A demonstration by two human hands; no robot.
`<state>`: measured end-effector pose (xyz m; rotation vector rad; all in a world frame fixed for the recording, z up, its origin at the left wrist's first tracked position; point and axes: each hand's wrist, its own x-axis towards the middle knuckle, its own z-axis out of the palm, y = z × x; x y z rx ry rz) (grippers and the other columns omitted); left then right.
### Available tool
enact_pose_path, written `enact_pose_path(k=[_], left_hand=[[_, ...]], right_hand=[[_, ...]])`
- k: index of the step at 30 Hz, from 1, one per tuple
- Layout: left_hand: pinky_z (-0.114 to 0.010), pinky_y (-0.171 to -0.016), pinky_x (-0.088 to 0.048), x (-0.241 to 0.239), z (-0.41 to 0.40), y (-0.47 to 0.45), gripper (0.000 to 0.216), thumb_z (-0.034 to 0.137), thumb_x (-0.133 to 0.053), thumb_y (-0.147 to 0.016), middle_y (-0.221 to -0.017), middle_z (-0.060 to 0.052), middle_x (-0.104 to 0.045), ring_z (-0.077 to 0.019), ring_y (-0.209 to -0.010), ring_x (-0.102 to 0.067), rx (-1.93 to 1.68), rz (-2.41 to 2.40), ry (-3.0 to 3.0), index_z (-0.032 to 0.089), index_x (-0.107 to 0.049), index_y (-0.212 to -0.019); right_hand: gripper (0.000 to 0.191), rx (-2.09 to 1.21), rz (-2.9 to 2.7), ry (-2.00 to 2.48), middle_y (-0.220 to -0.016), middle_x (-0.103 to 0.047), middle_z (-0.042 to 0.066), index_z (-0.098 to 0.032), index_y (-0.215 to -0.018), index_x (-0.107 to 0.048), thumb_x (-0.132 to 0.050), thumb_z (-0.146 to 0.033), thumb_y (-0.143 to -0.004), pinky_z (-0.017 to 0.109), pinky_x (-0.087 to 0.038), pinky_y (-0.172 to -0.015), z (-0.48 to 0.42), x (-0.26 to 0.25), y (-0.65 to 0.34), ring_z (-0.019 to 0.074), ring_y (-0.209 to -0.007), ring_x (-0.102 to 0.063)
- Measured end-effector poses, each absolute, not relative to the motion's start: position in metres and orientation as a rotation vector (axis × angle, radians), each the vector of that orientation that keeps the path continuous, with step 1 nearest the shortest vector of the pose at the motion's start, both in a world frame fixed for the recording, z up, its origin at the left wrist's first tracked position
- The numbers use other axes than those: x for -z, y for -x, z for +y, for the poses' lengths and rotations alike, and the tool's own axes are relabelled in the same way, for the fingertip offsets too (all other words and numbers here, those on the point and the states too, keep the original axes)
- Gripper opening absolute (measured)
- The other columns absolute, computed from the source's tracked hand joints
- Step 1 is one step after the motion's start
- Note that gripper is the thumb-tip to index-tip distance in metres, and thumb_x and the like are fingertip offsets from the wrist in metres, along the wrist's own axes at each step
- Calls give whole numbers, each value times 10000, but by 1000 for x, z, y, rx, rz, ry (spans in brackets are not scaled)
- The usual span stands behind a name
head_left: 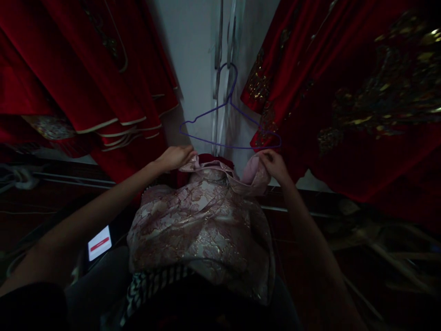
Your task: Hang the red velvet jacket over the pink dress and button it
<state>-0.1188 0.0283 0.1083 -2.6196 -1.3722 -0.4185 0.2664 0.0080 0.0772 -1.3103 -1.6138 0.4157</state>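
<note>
A shiny pink brocade garment (206, 220) with gold threads is spread over the lap. My left hand (177, 157) pinches its upper edge on the left side. On the opposite side, my right hand (274, 164) grips the same edge, whose pale pink lining is turned into view. The garment's opening lies between the two hands. Just beyond it a purple hanger (230, 105) hangs by its hook from a metal chain or strip, apart from both hands. Dim light hides the finer details of the fingers.
Red garments (113, 82) with pale trim hang at left, and red embroidered garments (344, 105) with gold sequins hang at right. A white wall (196, 55) stands behind. A lit phone (99, 243) lies by the left leg. Black-and-white checked cloth (155, 282) shows under the garment.
</note>
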Motion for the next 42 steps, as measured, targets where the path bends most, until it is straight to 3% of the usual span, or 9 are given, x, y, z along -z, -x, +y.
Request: enact_pose_path(k=[2,5,10,14,21,42], left_hand=[[-319,-793,-424,-123,23,84,435,430,-294,-956,-990,-134,-643,-220,-916,-587,493,-1069,2661,162,-636,-978],[-371,-994,-370,-133,24,40,381,373,-347,-955,-1266,-133,-560,-236,-1164,-492,557,-761,2694,142,-646,-1000],[-389,-1035,-341,-110,29,11,368,352,-364,-959,-1400,-108,-479,-232,-1204,-457,518,-711,2726,140,-663,-990],[-424,-986,-350,-100,16,19,385,384,-354,-961,-1399,-80,-494,-257,-1166,-466,559,-799,2685,167,-670,-996],[-404,-948,-343,-116,-8,31,382,400,-344,-967,-1381,-50,-525,-239,-1118,-481,601,-802,2755,202,-668,-1005],[-358,-927,-406,-109,-4,9,389,425,-350,-969,-1207,-60,-649,-183,-1033,-590,1045,-834,3025,210,-644,-1105]], right_hand=[[251,-324,-1676,1296,-900,-686,80,-190,-855,-588,-514,-429,-837,369,-499,-845,4,-87,-254,202,-850,-642],[195,-153,-1817,1283,-880,-683,69,-210,-888,-574,-495,-387,-872,370,-497,-806,-8,-104,-240,213,-823,-641],[209,145,-1763,1330,-916,-676,94,-217,-942,-567,-444,-383,-910,377,-475,-812,-31,-133,-253,242,-858,-639],[270,227,-1587,1481,-892,-671,111,-197,-998,-558,-413,-409,-914,370,-474,-759,-33,-135,-294,249,-814,-639],[180,174,-1669,1722,-819,-673,127,-190,-866,-578,-488,-345,-848,382,-474,-740,-12,-113,-333,272,-787,-642],[360,235,-1697,1232,-925,-660,83,-224,-1006,-554,-352,-514,-940,367,-484,-808,17,-158,-250,219,-857,-630]])
